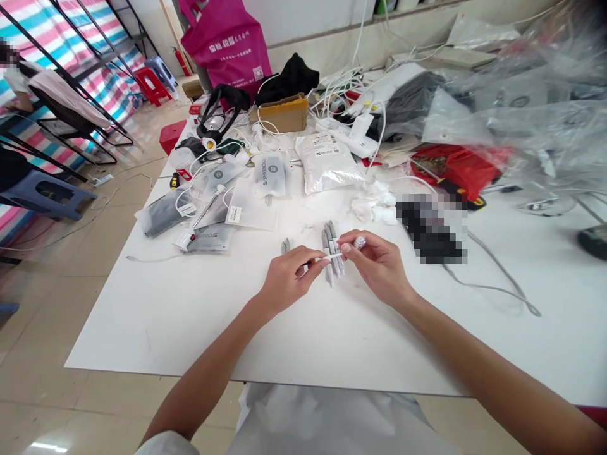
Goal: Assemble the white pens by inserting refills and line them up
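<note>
My left hand (288, 278) is closed, with finger and thumb pinched on one end of a slim white pen (334, 256). A small dark part shows between those fingers. The other end of the pen meets the pinched fingertips of my right hand (377, 262). A shiny silver piece (360, 242) sticks out by the right fingers; I cannot tell whether it belongs to the same pen. Several silver and white pens (331, 235) lie side by side on the white table (190, 335) just beyond and beneath the hands. Another grey pen tip (285, 245) shows behind my left hand.
Plastic-bagged items (208, 237) lie at the left, near a white parcel (327, 161). Behind are a cardboard box (279, 115), tangled white cables (339, 91) and a pink bag (230, 47). At right are a red bag (474, 167), clear plastic and a grey cord (502, 291).
</note>
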`<state>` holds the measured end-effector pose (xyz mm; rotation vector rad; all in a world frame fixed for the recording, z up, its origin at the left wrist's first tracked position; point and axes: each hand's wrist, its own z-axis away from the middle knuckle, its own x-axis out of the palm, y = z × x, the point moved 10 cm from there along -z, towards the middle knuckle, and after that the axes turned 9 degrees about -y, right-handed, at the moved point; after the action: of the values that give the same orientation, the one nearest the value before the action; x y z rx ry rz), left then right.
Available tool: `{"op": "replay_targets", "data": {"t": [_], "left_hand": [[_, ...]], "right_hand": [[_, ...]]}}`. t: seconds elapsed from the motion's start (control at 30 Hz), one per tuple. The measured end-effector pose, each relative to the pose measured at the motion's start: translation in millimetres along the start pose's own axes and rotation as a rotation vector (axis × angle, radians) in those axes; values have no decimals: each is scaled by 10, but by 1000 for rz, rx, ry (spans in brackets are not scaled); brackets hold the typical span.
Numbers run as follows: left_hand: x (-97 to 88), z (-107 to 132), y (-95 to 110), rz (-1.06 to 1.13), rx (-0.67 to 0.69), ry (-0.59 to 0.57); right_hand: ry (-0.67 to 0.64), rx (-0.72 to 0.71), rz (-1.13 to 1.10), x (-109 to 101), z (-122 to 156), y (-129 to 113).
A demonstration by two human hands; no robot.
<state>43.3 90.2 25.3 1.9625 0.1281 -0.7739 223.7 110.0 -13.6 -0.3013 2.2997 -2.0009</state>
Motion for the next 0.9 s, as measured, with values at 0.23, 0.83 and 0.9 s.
{"op": "replay_targets", "data": {"t": [0.23,0.83,0.9], "left_hand": [[-2,0,8,-14,-2,11],[27,-4,-10,74,-55,7],[54,2,5,27,-36,-8]], "right_hand": [[13,-118,122,25,33,-198],[141,-16,-447,-126,-77,-213],[158,21,-563,-131,-94,-199]]}}
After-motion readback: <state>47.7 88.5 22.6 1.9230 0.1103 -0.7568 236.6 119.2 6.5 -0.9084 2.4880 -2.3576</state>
